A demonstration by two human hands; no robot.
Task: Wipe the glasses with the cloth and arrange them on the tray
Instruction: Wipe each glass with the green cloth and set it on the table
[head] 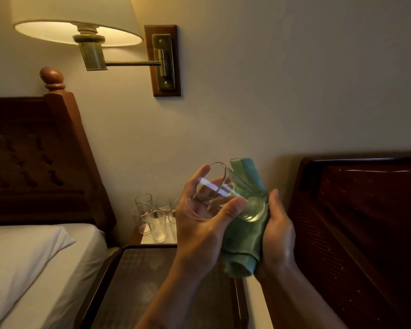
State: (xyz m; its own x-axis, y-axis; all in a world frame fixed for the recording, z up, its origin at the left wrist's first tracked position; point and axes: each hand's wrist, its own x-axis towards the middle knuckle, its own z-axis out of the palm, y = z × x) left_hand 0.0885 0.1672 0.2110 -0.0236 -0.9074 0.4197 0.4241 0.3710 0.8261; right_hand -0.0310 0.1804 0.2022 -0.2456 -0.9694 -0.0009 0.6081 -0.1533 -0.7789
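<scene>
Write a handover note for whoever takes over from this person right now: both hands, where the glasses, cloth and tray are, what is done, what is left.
Left hand: grips one glass, tipped on its side, rim toward the wall.
Right hand: holds the green cloth cupped against that glass's base.
Other glasses: clustered upright by the wall, beyond the far edge of the tray.
Done: this glass is being wiped; no glass shows on the tray.
Left: finish this one, set it on the tray, then wipe and place the rest.
</scene>
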